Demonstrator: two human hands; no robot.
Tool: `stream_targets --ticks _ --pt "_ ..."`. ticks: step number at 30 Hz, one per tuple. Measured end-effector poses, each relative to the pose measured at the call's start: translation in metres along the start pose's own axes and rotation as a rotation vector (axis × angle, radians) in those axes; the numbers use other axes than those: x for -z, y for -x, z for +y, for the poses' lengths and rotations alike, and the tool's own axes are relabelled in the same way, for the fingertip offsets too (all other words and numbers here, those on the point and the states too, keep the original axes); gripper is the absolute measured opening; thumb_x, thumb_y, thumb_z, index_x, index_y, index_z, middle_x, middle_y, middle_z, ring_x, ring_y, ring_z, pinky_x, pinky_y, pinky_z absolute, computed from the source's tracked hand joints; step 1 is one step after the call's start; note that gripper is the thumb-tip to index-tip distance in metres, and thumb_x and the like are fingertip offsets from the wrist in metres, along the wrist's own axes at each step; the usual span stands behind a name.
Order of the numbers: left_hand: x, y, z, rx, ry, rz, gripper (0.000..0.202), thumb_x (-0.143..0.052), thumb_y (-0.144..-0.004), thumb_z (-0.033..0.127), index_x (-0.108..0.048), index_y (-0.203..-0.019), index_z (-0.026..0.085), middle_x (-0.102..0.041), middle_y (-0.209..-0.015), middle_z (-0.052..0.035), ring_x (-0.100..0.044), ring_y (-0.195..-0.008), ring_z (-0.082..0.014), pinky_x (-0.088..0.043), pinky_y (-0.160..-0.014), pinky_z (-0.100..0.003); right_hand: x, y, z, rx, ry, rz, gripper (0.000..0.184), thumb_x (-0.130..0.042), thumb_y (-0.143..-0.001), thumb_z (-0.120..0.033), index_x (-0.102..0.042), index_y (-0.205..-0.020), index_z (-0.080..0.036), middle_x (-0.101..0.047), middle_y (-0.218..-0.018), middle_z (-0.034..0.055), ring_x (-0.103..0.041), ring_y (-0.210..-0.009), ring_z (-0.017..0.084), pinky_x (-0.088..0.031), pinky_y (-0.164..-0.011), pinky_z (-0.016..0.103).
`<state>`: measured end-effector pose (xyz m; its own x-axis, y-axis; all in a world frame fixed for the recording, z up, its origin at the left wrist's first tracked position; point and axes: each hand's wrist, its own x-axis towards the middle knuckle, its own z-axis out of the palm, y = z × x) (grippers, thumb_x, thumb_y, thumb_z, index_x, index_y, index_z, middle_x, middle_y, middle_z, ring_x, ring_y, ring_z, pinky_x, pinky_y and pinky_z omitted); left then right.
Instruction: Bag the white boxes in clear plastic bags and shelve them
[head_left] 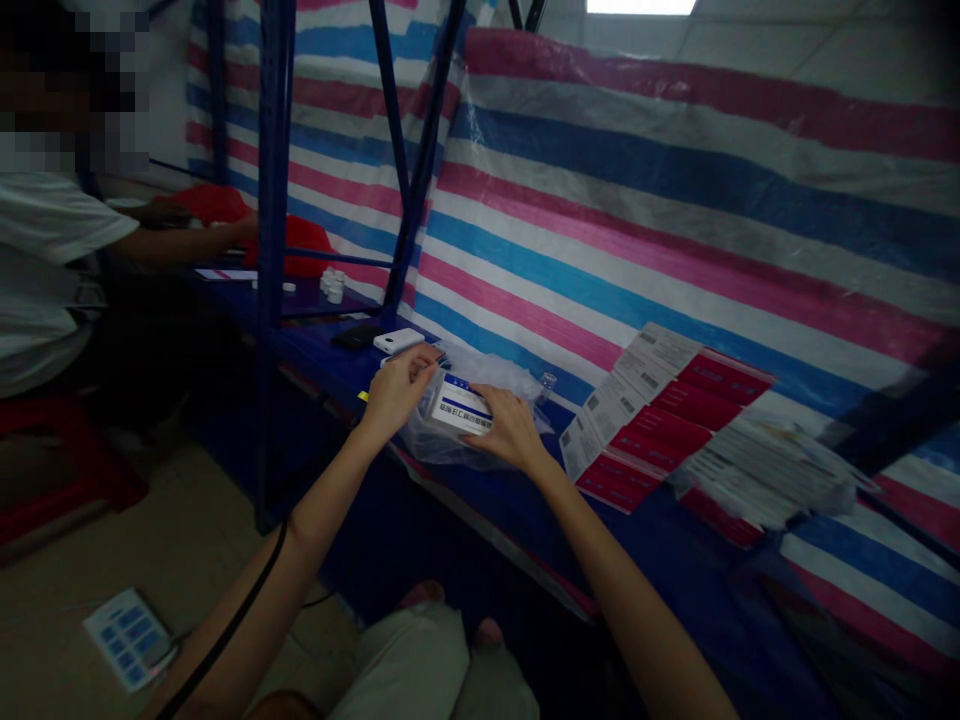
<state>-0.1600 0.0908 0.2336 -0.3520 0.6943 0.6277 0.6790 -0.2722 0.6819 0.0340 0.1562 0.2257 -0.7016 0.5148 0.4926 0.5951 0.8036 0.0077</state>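
A small white box with blue bands and dark printed characters (463,402) sits over a crumpled clear plastic bag (427,445) on the blue table. My right hand (506,425) grips the box at its right end, the thumb along the near edge and the fingers over the far side. At the box's left end, my left hand (401,390) has its fingers drawn together in a pinch; what lies between them I cannot make out. Right of the bag stands a small clear glass vial (548,383).
A red-and-white printed card sheet (660,420) leans against the striped sheeting, beside a plastic-wrapped stack (772,470). Left lie a white device (399,341), a black phone-like object (356,337) and small white bottles (334,286). A blue post (271,250) separates me from another person (45,260).
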Motion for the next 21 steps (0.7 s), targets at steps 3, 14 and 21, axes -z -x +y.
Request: stream_targets --ticks 3,14,21 --pt "-0.006 -0.001 -0.001 -0.007 0.005 -0.045 0.020 -0.045 -0.083 0.029 -0.058 -0.096 0.022 -0.065 -0.068 0.0017 -0.061 -0.071 -0.0172 -0.040 -0.062 -0.025 -0.001 -0.015 0.001 -0.040 -0.042 -0.039 0.076 -0.071 -0.060 -0.044 -0.042 -0.127 -0.024 -0.053 -0.122 0.0076 -0.048 -0.107 0.026 -0.035 -0.089 0.040" --pt "-0.014 -0.007 -0.024 -0.003 0.132 -0.143 0.022 -0.045 -0.080 0.029 -0.057 -0.096 0.019 -0.058 -0.058 0.0033 -0.055 -0.054 -0.0134 -0.038 -0.053 -0.023 -0.006 -0.014 0.027 -0.098 -0.110 -0.237 0.097 -0.071 -0.056 -0.053 -0.025 -0.138 -0.026 -0.028 -0.143 0.0112 -0.025 -0.129 0.031 -0.024 -0.099 0.055" --pt "-0.007 -0.015 -0.030 0.012 0.338 -0.143 0.026 -0.040 -0.081 0.029 -0.056 -0.097 0.015 -0.060 -0.070 -0.0008 -0.046 -0.042 -0.0090 -0.037 -0.042 -0.020 0.006 0.021 0.072 -0.676 -0.381 -0.075 0.015 -0.063 -0.064 -0.019 -0.067 -0.078 -0.013 -0.066 -0.074 0.0090 -0.064 -0.073 0.021 -0.047 -0.070 0.031"
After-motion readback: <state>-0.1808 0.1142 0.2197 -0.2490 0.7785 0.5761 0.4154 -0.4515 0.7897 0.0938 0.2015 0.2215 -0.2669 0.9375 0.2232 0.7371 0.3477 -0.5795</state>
